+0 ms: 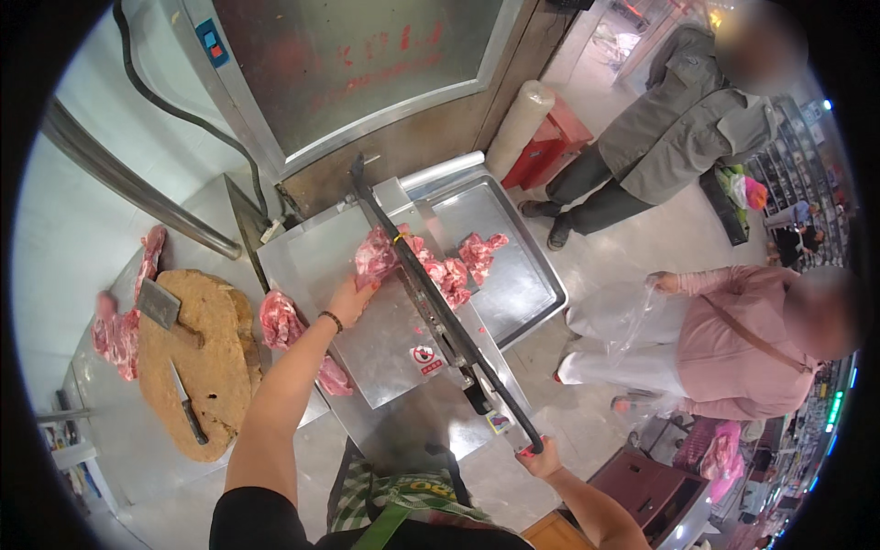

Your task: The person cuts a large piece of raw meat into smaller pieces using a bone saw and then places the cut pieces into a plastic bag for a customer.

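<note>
My left hand (354,302) holds the near end of a raw piece of meat on the bone (377,256) on a steel cutter table (385,350). Across that table runs the long dark lever of a bone cutter (440,292), with a yellow tie around it. At the lever's near end, my right hand (543,460) grips the red-edged handle (528,451). Several chopped meat pieces (447,278) lie just beyond the lever, and others (481,256) rest in a steel tray (543,323). Left of my forearm sits a larger cut of meat (280,320).
A round wooden chopping block (220,316) at left carries a cleaver (159,304) and a knife (184,399). More raw meat (117,337) lies beside it. Two people stand to the right; the nearer, in pink (735,344), holds a clear plastic bag (636,316). A glass-panelled cabinet (385,110) rises behind.
</note>
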The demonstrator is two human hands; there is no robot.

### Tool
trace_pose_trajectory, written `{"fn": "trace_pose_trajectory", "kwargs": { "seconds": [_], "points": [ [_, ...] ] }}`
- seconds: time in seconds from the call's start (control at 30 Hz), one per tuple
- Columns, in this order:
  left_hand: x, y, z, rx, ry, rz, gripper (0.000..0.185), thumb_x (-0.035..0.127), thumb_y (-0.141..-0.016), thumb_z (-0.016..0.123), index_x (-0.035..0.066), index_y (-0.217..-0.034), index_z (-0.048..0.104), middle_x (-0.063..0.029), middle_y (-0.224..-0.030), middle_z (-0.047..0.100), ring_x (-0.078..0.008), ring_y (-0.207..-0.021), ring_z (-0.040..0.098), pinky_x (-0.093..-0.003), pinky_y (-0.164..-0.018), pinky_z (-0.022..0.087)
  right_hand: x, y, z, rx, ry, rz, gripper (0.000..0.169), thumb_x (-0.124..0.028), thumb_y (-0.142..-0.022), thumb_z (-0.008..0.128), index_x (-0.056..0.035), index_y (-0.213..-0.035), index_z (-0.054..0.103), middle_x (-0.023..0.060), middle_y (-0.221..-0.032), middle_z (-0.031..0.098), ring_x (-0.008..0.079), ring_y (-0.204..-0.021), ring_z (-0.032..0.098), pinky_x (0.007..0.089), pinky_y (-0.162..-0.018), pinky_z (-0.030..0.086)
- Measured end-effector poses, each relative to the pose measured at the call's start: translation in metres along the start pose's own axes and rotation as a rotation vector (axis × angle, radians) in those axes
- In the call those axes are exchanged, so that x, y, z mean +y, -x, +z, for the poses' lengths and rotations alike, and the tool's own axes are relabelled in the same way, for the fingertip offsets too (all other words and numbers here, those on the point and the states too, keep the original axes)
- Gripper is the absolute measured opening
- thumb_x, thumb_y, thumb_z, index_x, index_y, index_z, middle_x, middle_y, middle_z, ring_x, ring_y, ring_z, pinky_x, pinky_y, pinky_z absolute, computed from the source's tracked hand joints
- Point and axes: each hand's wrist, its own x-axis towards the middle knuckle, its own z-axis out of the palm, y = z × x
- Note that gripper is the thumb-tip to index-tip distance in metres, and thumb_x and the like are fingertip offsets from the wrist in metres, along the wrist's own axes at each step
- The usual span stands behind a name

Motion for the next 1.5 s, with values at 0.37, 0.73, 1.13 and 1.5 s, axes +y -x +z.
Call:
{"fn": "trace_pose_trajectory", "kwargs": {
  "seconds": [0.37, 0.73, 1.13, 1.5],
  "points": [
    [0.0, -0.037, -0.079, -0.115, -0.707, 0.167, 0.054, 0.042, -0.095, 0.064, -0.001, -0.124, 0.05, -0.0261, -0.112, 0.068, -0.0401, -0.11, 0.065, -0.0471, -0.093, 0.05, 0.096, -0.025, 0.058, 0.033, -0.17, 0.01, 0.027, -0.02, -0.069, 0.084, -0.0041, -0.079, 0.065, 0.0094, -0.065, 0.067, 0.0249, -0.057, 0.066, 0.0363, -0.057, 0.052],
    [-0.032, 0.006, -0.093, -0.078, -0.146, 0.217, 0.05, 0.045, -0.097, 0.065, 0.003, -0.123, 0.064, -0.0077, -0.082, 0.068, -0.0167, -0.075, 0.062, -0.0331, -0.069, 0.049, 0.06, -0.018, 0.042, 0.034, -0.145, 0.062, 0.024, -0.018, -0.071, 0.083, -0.0028, -0.08, 0.067, 0.0078, -0.065, 0.066, 0.0187, -0.061, 0.066, 0.0344, -0.059, 0.051],
    [-0.047, 0.066, -0.049, -0.184, 0.019, 0.123, 0.04, 0.039, -0.094, 0.067, 0.003, -0.108, 0.062, -0.0011, -0.071, 0.065, -0.0111, -0.065, 0.055, -0.029, -0.061, 0.044, -0.072, 0.022, -0.026, -0.004, -0.178, 0.324, 0.02, -0.015, -0.075, 0.078, -0.0007, -0.076, 0.065, 0.0054, -0.063, 0.064, 0.0148, -0.056, 0.063, 0.0328, -0.054, 0.051],
    [-0.047, -0.006, -0.049, -0.362, 0.202, 0.152, 0.038, 0.042, -0.092, 0.069, 0.013, -0.117, 0.065, 0.0045, -0.072, 0.062, -0.0063, -0.054, 0.043, -0.0277, -0.046, 0.035, -0.244, 0.044, -0.12, -0.114, -0.179, 0.336, 0.011, -0.007, -0.079, 0.069, -0.0013, -0.073, 0.061, 0.0028, -0.062, 0.059, 0.0127, -0.052, 0.059, 0.0303, -0.05, 0.047]
  ]
}}
